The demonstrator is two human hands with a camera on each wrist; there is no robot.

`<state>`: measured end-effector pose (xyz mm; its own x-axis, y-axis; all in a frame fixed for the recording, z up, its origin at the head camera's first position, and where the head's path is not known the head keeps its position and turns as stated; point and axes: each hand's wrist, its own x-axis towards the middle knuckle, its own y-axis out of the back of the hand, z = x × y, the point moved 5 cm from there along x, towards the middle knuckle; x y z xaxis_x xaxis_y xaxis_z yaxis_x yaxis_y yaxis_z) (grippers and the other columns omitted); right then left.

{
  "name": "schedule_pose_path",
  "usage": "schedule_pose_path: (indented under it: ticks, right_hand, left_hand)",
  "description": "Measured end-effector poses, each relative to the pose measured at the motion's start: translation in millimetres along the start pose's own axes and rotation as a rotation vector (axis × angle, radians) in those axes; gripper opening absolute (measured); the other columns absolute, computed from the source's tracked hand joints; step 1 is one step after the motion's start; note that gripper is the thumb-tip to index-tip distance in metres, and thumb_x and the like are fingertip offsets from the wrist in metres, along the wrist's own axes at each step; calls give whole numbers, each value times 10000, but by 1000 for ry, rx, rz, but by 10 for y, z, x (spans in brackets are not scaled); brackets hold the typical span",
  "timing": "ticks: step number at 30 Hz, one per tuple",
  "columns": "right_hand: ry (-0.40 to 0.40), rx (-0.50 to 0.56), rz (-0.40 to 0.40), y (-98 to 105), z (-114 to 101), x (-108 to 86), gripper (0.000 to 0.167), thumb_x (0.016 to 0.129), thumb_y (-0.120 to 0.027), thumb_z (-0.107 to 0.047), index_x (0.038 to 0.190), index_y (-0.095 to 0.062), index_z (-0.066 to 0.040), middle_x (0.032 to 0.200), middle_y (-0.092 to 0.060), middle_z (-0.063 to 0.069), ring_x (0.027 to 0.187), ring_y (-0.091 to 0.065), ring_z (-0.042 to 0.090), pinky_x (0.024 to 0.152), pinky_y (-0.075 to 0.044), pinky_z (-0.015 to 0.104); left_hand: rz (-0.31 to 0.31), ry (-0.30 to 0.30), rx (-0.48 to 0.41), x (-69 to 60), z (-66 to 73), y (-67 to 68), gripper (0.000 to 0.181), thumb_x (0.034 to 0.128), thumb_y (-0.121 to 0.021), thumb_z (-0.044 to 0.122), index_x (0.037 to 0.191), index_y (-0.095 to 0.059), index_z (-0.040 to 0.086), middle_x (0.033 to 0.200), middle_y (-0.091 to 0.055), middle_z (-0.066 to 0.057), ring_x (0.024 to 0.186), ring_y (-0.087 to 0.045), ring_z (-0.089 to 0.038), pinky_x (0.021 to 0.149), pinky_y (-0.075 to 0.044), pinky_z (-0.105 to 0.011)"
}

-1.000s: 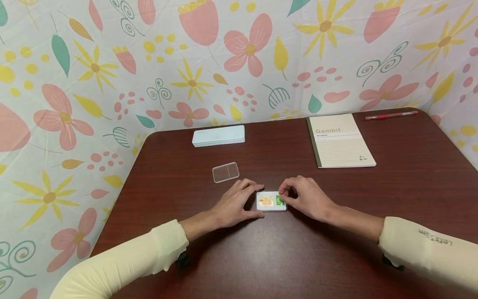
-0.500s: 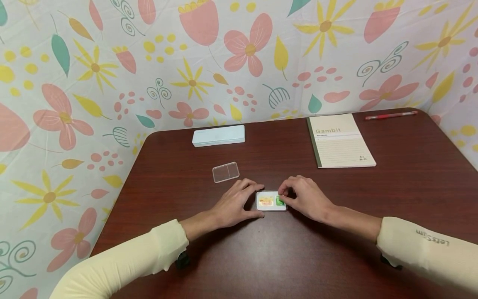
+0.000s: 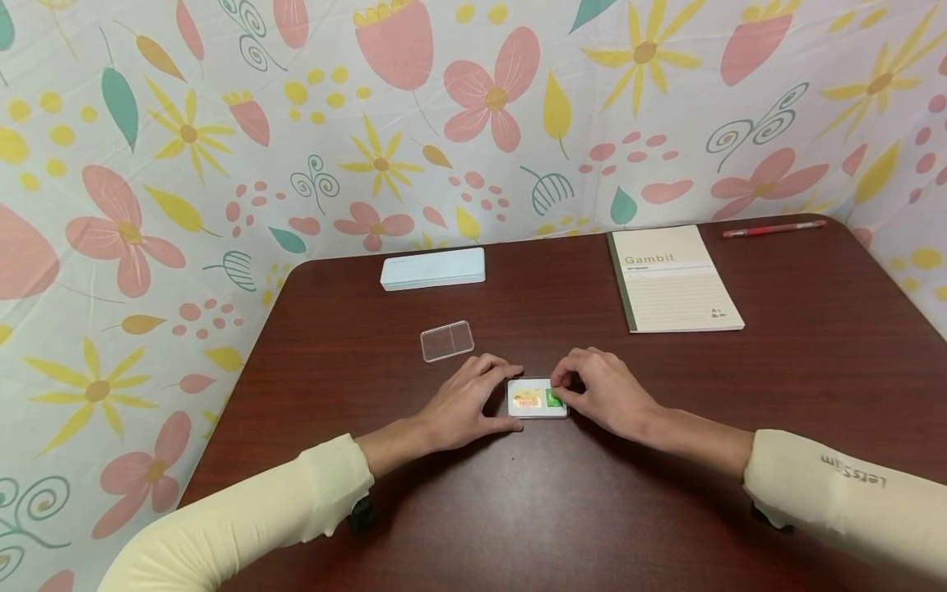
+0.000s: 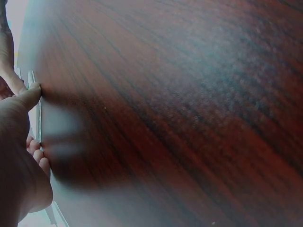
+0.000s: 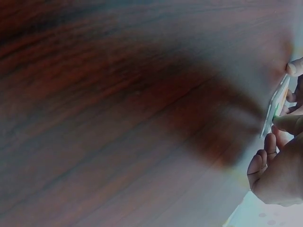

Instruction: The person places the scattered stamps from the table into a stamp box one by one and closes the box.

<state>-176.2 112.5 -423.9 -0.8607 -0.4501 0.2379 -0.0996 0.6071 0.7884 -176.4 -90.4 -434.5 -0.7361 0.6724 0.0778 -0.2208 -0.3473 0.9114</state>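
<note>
A small flat clear plastic case [image 3: 538,413] with a white inside lies on the table. In it sits a yellow-and-red printed rectangle [image 3: 527,399], left of a small green rectangle [image 3: 553,398]. My left hand [image 3: 462,404] holds the case at its left end, thumb on the near edge and a finger on the far edge. From the right, my right hand [image 3: 610,390] pinches at the green rectangle with thumb and forefinger, partly covering it. In both wrist views the case [image 4: 39,120] [image 5: 274,105] shows edge-on between the fingers. A clear lid [image 3: 447,341] lies behind my left hand.
Toward the back of the dark wood table [image 3: 510,518] lies a pale blue box [image 3: 433,270]. A notebook [image 3: 675,279] marked "Gambit" lies at the back right, with a red pen [image 3: 774,229] beyond it. A floral cloth [image 3: 473,123] hangs behind the table.
My right forearm has shifted slightly to the left. The right fingertips stay at the green rectangle, and the left hand and case have kept their place.
</note>
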Motion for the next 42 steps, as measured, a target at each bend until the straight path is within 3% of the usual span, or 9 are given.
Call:
schedule_pose_path:
  ticks: [6, 13, 18, 21, 28, 35, 42]
  right_hand:
    - [4, 37, -3, 8, -8, -3, 148, 869, -857, -9, 867, -766, -126, 848, -647, -75, 787, -612, 101, 698, -521, 309]
    - [-46, 83, -8, 30, 12, 3, 124, 894, -838, -17, 899, -766, -118, 864, -650, -63, 738, -563, 89, 662, -482, 262]
    - [-43, 84, 22, 87, 9, 23, 107, 909, -818, -19, 934, -757, -103, 888, -661, -31, 749, -579, 146, 673, -480, 294]
    - [-29, 80, 37, 113, -4, 39, 110, 921, -817, -40, 1004, -757, -80, 967, -698, 6, 853, -639, 202, 756, -520, 369]
    - [20, 100, 3, 117, -30, 119, 376, 942, -818, -94, 1285, -707, 11, 1259, -717, 129, 1207, -663, 347, 997, -528, 561]
    - [60, 91, -114, 71, -28, 295, 640, 940, -840, -176, 1479, -567, 34, 1476, -603, 194, 1378, -556, 386, 1109, -450, 581]
    - [74, 68, -188, 50, -54, 503, 860, 914, -873, -254, 1595, -427, 22, 1617, -452, 221, 1496, -423, 403, 1169, -381, 588]
  left_hand:
    - [2, -1, -2, 0, -10, -3, 783, 889, -879, 442, 1521, -565, 104, 1401, -565, -36, 1260, -525, -216, 1032, -484, -402]
    - [12, -12, 7, 2, -4, -3, 783, 885, -884, 434, 1518, -568, 96, 1399, -567, -39, 1249, -531, -218, 1027, -486, -398]
    - [22, -18, 5, -3, 1, 3, 781, 885, -885, 431, 1516, -568, 98, 1406, -561, -43, 1282, -524, -218, 1051, -477, -402]
    - [26, -24, -13, -12, 8, 19, 786, 882, -889, 424, 1516, -560, 94, 1417, -556, -49, 1306, -519, -218, 1069, -472, -413]
    - [47, -37, -35, -11, -4, 158, 783, 902, -866, 433, 1523, -542, 84, 1488, -551, -63, 1375, -515, -244, 1141, -413, -485]
    - [69, -15, 2, -29, -112, 336, 705, 956, -814, 420, 1535, -554, 113, 1601, -497, -60, 1476, -451, -282, 1159, -381, -577]
    - [114, -4, 38, -72, -268, 491, 805, 919, -856, 404, 1556, -508, 55, 1622, -466, -165, 1523, -384, -402, 1188, -330, -630]
